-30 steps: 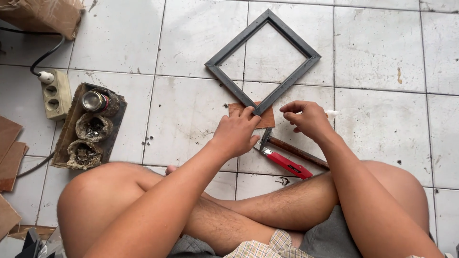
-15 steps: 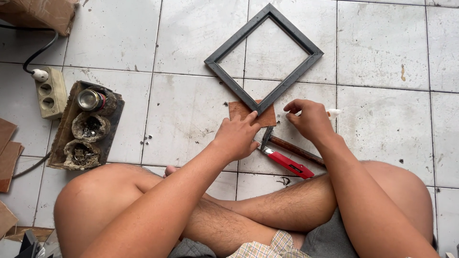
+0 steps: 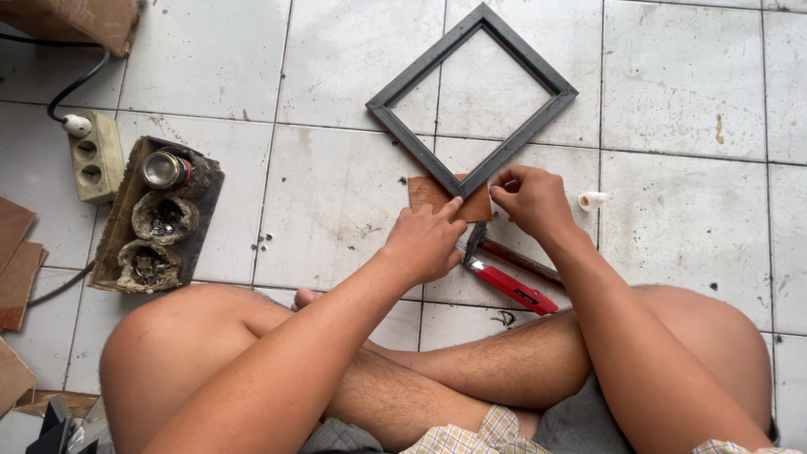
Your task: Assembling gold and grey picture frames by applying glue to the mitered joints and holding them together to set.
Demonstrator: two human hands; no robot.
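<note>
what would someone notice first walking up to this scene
Probably the dark square frame lying like a diamond on the white tiled floor, its near corner over a small brown board. The left hand presses the board and the right hand pinches at that corner. Next, a red-handled cutter just below the hands, and a tray of small containers to the left.

Upper centre, we see a dark grey square frame (image 3: 472, 99) over a brown board piece (image 3: 429, 195). At centre, we note a red-handled cutter (image 3: 513, 289) on off-white, speckled floor tiles (image 3: 689, 92). At left, we see a beige power strip (image 3: 94, 156) and a dark brown tray (image 3: 210, 187); plaid cloth (image 3: 471, 439) lies at the bottom.
</note>
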